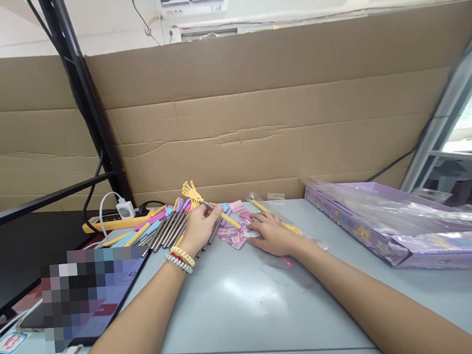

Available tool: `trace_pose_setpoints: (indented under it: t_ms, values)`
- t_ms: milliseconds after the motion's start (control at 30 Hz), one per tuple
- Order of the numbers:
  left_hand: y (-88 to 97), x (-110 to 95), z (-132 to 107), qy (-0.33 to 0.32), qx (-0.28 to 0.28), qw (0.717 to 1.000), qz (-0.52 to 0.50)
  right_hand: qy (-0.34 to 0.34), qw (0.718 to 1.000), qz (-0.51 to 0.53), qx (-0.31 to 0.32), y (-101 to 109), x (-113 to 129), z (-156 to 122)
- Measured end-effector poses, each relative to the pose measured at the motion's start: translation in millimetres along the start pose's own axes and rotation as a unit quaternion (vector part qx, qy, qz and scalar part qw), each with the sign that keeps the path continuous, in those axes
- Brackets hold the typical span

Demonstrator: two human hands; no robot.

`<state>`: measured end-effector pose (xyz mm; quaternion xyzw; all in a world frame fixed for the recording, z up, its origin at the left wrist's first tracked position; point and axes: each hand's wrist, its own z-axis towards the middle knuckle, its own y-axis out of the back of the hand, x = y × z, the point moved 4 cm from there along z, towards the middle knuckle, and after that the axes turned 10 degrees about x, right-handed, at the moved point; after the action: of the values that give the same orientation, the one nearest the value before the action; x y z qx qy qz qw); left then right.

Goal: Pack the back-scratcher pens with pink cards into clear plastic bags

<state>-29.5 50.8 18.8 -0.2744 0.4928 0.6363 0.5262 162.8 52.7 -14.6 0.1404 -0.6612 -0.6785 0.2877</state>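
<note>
My left hand (199, 228) is closed around a yellow hand-shaped back scratcher (190, 192), its metal rod and yellow handle slanting down to the right. Several more back scratchers (171, 230) in yellow, pink, blue and purple, with metal rods, lie in a row beside and beneath that hand. My right hand (273, 232) rests with fingers stretched out over pink printed cards (237, 240) and clear plastic wrapping. A pink hand-shaped head (245, 215) shows near its fingertips. Beyond the right hand lies a bagged yellow back scratcher (261, 206).
A purple display box (353, 239) covered with clear plastic stands on the right of the grey table (229, 317). At the left are a tablet (123, 293), partly blurred out, a yellow power strip (114, 224) and a white charger (125, 208). Cardboard (256, 116) walls the back.
</note>
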Motion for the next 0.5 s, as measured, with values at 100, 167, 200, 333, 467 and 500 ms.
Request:
trace_pose_setpoints:
  t_ms: [100,167,200,333,467,500]
  values:
    - [1.1,1.0,0.1,-0.011,-0.01,1.0,0.017,0.011,1.0,0.002,-0.005,2.1,0.7,-1.2]
    - [1.0,1.8,0.1,-0.012,-0.006,0.999,0.032,0.024,1.0,0.008,-0.011,2.4,1.0,-2.1]
    - [0.8,2.1,0.1,-0.011,-0.003,0.999,0.038,0.033,0.999,0.012,-0.015,2.5,1.3,-2.3]
    - [-0.5,1.8,-0.2,-0.005,0.011,0.999,0.043,0.046,0.998,0.016,-0.047,5.3,1.6,-1.9]
    - [-1.4,3.9,0.3,-0.007,0.018,1.0,0.021,-0.066,0.992,-0.012,-0.107,20.7,-5.9,-4.1]
    - [-1.4,4.9,0.7,-0.01,0.019,1.0,0.011,-0.113,0.987,-0.016,-0.112,26.2,-9.6,-6.0]
